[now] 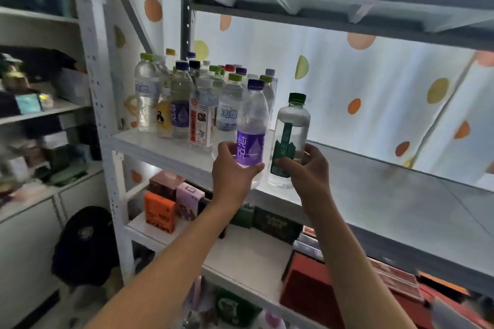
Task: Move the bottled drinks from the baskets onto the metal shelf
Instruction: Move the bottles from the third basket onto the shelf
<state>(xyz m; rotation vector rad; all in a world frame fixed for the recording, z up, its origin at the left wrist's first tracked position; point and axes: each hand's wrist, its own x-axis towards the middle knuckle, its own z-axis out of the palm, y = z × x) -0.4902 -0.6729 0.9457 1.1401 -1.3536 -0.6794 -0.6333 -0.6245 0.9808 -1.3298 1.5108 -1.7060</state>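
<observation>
Fingers of the left hand point(232, 171) wrap the purple-label bottle point(251, 125); the right hand point(307, 168) clasps the green-label bottle point(290, 139). Both are held upright at the metal shelf point(374, 189) front edge, beside the standing bottles point(187, 99), probably for tidy rows.

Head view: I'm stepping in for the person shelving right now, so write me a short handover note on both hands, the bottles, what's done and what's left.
Left hand: grips the clear purple-labelled, purple-capped bottle, upright at the shelf's front edge.
Right hand: grips the clear green-labelled, green-capped bottle, upright beside it.
Done: a cluster of mixed bottled drinks stands at the left end of the white metal shelf.
Left: set these two down and release them. The baskets are out of view, so I cannot tell how many bottles remain.
</observation>
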